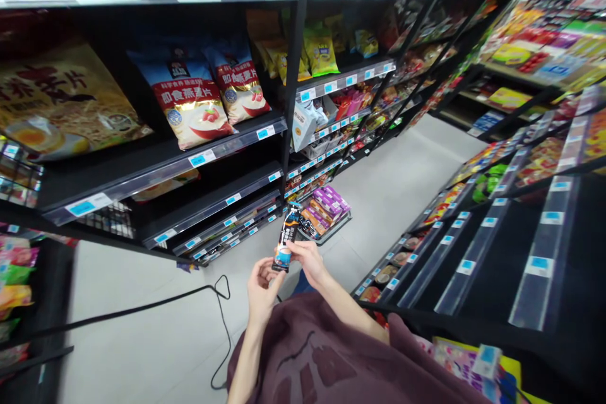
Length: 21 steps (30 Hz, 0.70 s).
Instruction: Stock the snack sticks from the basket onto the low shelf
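Head view: I've got one black packet in both hands, held in front of my torso, far end tipped slightly right. Print on its face is orange, white and blue.

Left hand: fingers curled in, thumb and fingertips pinched on the near end. Right hand: fingers closed on the right edge, thumb side against the printed face. Undersides of both grips are hidden, so can't tell how the fingers sit there.

Past the packet, a gray tray on the floor carries purple packs and some orange ones; dark packets at its left end are partly covered by mine.

Left side: black shelf with two red-white-blue bags side by side, price tags along the edge. Black cable runs across the floor, kinked near my left hand.
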### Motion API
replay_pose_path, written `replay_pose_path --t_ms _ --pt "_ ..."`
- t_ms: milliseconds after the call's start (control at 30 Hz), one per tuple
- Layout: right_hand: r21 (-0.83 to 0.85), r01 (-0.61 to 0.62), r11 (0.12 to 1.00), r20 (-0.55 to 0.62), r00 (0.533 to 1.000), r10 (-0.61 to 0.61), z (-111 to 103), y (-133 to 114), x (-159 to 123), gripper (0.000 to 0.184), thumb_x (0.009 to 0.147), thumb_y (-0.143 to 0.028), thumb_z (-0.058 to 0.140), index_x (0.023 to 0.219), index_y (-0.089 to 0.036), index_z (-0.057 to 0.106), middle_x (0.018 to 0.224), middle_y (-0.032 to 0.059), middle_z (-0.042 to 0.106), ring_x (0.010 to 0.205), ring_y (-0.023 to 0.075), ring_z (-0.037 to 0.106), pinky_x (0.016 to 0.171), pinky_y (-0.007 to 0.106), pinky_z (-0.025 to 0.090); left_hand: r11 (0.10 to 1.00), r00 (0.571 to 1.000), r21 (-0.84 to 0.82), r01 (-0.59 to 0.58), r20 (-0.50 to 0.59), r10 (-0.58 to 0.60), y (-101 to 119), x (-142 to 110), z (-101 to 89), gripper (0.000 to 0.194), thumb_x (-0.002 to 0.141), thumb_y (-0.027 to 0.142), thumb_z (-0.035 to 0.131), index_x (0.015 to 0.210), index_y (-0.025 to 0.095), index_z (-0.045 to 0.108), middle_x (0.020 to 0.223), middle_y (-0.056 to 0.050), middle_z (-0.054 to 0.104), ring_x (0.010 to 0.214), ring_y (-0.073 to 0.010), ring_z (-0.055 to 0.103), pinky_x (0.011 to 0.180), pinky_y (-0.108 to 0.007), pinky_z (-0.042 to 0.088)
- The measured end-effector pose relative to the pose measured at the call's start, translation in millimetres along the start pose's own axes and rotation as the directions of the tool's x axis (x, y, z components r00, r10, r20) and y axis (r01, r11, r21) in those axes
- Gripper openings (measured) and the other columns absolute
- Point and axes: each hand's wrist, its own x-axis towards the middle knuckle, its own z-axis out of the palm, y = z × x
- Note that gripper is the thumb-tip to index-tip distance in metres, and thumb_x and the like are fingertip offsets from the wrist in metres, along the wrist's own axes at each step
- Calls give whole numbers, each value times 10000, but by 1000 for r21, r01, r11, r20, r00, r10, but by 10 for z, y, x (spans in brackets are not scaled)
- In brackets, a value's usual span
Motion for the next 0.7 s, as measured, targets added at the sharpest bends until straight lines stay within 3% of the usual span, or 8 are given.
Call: replay_pose_path --t_ms 100,200,267,333,500,600,700 --pt "-10 13 1000 -33 999 -14 -5 4 2 386 792 -505 724 846 -131 804 819 104 733 736 199 659 705 307 491 960 982 208 -185 66 175 -7 -24 26 465 759 273 763 1186 197 596 1077 -83 614 763 -139 609 777 -309 530" --pt "-68 30 997 -39 999 -32 -4 62 -5 378 774 -516 735 807 -143 792 781 76 725 697 178 641 672 283 481 824 924 426 -375 104 367 -12 -34 48 437 791 224 712 1218 233 622 1236 -113 554 1043 -226 611 900 -378 524" --pt "-88 31 996 -18 999 -32 0 101 -20 376 753 -522 751 795 -150 778 770 60 722 681 167 631 655 267 471 733 881 505 -455 135 454 -29 -35 47 422 812 189 678 1228 242 629 1262 -116 546 1190 -260 556 993 -427 487" --pt "-85 21 996 -3 1000 -21 4 118 -41 396 751 -542 748 811 -151 766 802 66 729 700 173 641 660 265 472 689 858 534 -490 158 488 -49 -40 37 403 833 170 648 1230 240 633 1246 -118 560 1192 -258 557 1006 -439 480" --pt "48 -39 998 26 999 38 -1 102 -78 568 828 -675 581 957 -141 726 949 133 740 773 217 677 679 308 490 733 876 519 -440 71 477 -55 -70 22 287 854 201 619 1132 224 684 1151 -106 633 1097 -247 608 981 -424 488" --pt "148 -32 988 12 999 30 -1 123 -71 437 804 -565 684 1023 -188 655 980 102 736 827 209 673 698 302 488 820 919 461 -339 -22 393 -54 -83 33 231 856 273 638 1071 210 694 1069 -96 665 1008 -235 636 941 -392 497" --pt "204 12 979 -81 997 5 1 156 -42 427 729 -402 803 1077 -246 613 934 28 715 819 176 650 684 265 476 938 973 310 -156 -113 199 -68 -86 57 309 854 361 658 1112 194 642 1002 -84 674 847 -197 651 819 -332 519"
